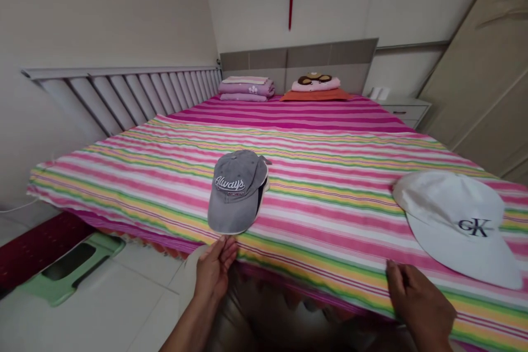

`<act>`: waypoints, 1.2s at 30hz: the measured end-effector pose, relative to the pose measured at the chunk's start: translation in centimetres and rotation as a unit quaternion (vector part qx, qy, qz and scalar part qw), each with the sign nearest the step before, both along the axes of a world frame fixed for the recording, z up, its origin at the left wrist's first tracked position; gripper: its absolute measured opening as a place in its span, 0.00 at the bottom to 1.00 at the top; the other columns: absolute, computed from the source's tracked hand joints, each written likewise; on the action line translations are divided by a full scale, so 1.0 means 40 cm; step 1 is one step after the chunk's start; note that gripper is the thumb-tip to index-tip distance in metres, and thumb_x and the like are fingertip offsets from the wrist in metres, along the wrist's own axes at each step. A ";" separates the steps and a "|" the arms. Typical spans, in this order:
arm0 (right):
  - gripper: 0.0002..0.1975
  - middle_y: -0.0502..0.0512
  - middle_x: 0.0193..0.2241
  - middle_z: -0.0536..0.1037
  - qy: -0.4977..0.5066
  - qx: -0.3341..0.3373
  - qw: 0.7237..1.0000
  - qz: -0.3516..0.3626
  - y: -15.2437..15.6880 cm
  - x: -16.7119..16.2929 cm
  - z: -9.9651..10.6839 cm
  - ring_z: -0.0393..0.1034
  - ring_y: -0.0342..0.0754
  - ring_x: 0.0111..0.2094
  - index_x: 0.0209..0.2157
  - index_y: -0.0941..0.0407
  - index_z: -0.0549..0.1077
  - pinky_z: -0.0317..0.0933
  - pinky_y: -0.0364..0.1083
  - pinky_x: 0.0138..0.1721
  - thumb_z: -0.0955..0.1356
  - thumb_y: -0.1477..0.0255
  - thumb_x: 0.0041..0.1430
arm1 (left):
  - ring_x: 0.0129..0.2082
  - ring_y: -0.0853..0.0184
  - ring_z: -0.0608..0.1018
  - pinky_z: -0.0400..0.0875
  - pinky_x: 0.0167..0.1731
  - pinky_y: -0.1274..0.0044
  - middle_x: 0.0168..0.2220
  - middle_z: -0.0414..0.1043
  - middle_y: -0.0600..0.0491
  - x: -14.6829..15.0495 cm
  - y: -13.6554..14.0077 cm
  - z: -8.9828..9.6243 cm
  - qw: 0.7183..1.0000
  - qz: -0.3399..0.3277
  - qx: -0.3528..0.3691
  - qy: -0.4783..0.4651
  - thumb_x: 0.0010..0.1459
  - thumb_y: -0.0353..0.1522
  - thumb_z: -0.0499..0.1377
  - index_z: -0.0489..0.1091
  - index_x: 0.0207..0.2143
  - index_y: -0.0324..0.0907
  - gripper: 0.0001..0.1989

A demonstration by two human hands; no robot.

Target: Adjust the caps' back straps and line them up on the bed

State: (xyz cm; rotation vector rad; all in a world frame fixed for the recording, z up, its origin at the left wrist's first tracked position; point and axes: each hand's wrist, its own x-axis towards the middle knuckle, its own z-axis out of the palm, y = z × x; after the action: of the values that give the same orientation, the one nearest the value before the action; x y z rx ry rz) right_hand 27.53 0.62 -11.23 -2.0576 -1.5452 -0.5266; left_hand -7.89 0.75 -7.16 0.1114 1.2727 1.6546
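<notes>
A grey baseball cap [235,190] with white "Always" lettering lies upright on the striped bed, its brim toward me. Just below the brim is my left hand [214,267], palm turned inward and fingers loosely curled, with nothing visible in it. The fingertips come very close to the brim's edge; whether they touch is unclear. On the right, a white cap [457,223] with dark "CK"-style letters rests on the bed, brim toward the lower right. My right hand [418,300] is at the bed's near edge, left of that brim, with fingers curled closed and nothing seen in them.
The bed's striped sheet [322,187] spreads ahead of me. Folded purple bedding [245,89] and a pink pillow [315,85] sit by the headboard [264,60]. A slatted rail [136,93] runs along the left. A green stool [74,269] stands on the floor; a nightstand [406,110] is far right.
</notes>
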 end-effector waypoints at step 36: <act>0.19 0.54 0.17 0.72 0.049 -0.022 0.998 0.032 0.006 0.009 0.005 0.61 0.46 0.18 0.17 0.55 0.66 0.47 0.42 0.19 0.56 0.61 0.54 | 0.17 0.75 0.72 0.70 0.19 0.84 0.18 0.68 0.56 -0.043 0.085 0.153 0.990 -0.016 0.093 -0.105 0.52 0.18 0.48 0.63 0.22 0.37 0.11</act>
State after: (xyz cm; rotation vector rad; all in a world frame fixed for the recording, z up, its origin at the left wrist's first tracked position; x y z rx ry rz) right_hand 27.87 0.85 -11.03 -2.0286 -1.5725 -0.3654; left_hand -9.62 4.14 -1.03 0.0668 0.9536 1.7063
